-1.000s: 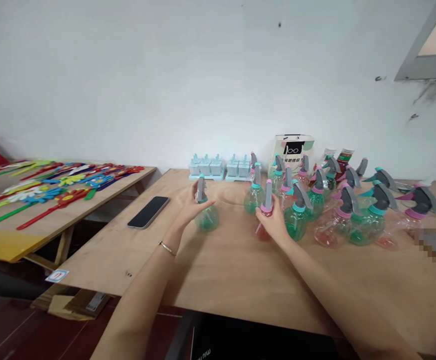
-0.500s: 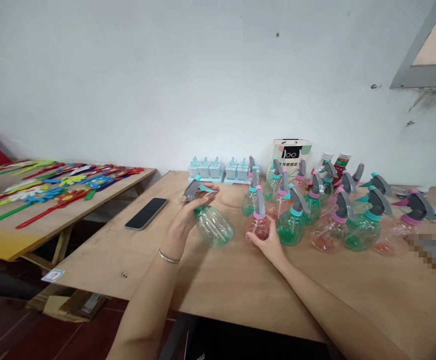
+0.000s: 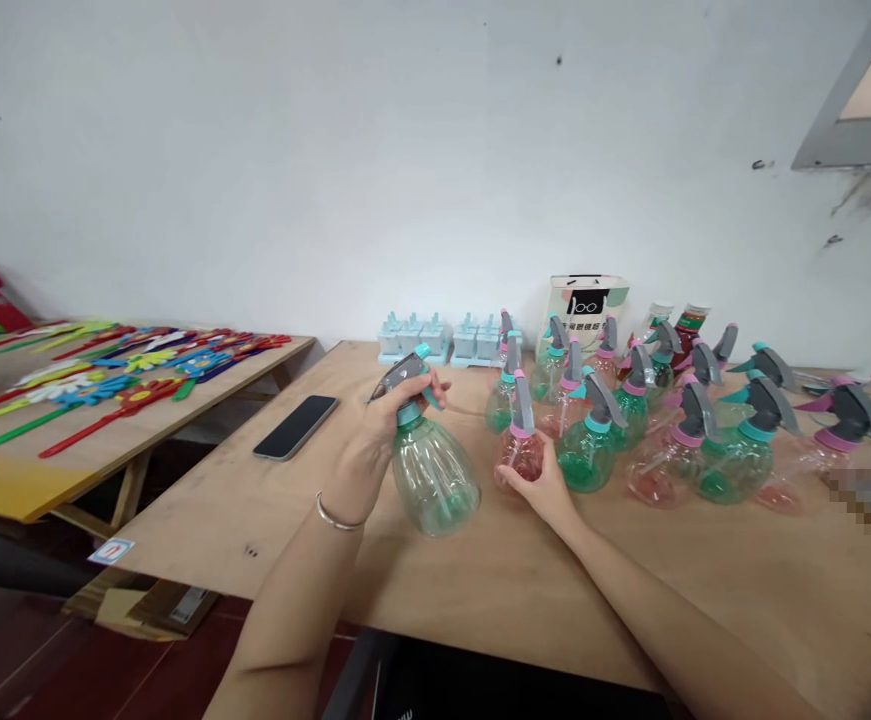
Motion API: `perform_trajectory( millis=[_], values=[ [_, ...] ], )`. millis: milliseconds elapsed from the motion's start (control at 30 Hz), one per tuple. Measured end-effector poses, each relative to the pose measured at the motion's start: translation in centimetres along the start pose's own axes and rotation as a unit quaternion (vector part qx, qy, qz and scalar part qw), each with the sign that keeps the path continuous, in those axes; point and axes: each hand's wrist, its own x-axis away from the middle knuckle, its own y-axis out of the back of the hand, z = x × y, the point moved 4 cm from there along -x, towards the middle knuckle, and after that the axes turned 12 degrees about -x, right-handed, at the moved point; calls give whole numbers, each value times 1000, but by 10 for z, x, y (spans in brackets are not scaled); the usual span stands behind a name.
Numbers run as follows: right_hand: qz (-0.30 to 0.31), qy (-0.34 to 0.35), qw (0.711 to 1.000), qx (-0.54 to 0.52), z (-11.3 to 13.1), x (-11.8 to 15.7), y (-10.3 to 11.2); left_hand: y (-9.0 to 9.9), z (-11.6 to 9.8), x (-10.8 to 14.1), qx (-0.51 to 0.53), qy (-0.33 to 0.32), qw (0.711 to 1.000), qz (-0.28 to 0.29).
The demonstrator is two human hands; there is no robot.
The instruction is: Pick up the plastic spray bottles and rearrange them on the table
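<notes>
My left hand (image 3: 379,425) is closed round the neck and trigger of a green spray bottle (image 3: 435,475) with a grey and teal head. The bottle is tilted, its head leaning to the left. Fingers of my right hand (image 3: 544,485) wrap round a pink spray bottle (image 3: 519,452) that stands upright on the wooden table (image 3: 420,590). Just right of that hand stands another green spray bottle (image 3: 585,455), and a clear pink spray bottle (image 3: 664,468) is beyond it.
More spray bottles crowd the table's right side. Behind them are a printed box (image 3: 585,310) and light-blue popsicle molds (image 3: 412,340). A phone (image 3: 296,427) lies at the left. On the neighbouring table are colourful hand-shaped clappers (image 3: 142,400).
My left hand has turned the green spray bottle more upright and its body has come a little lower and to the right. My right hand keeps its hold on the pink spray bottle.
</notes>
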Motion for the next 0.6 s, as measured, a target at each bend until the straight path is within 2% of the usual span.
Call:
perform_trajectory(
  millis=[100, 233, 400, 600],
  values=[
    [7, -3, 1000, -5, 0, 0, -1, 5, 14, 5, -41, 15, 999, -14],
    [12, -3, 1000, -8, 1, 0, -1, 8, 28, 9, -21, 20, 1000, 3],
    [18, -5, 1000, -8, -1, 0, -2, 14, 29, 11, -33, 20, 999, -36],
    [18, -4, 1000, -14, 0, 0, -2, 15, 35, 10, 12, 9, 999, -44]
  ],
)
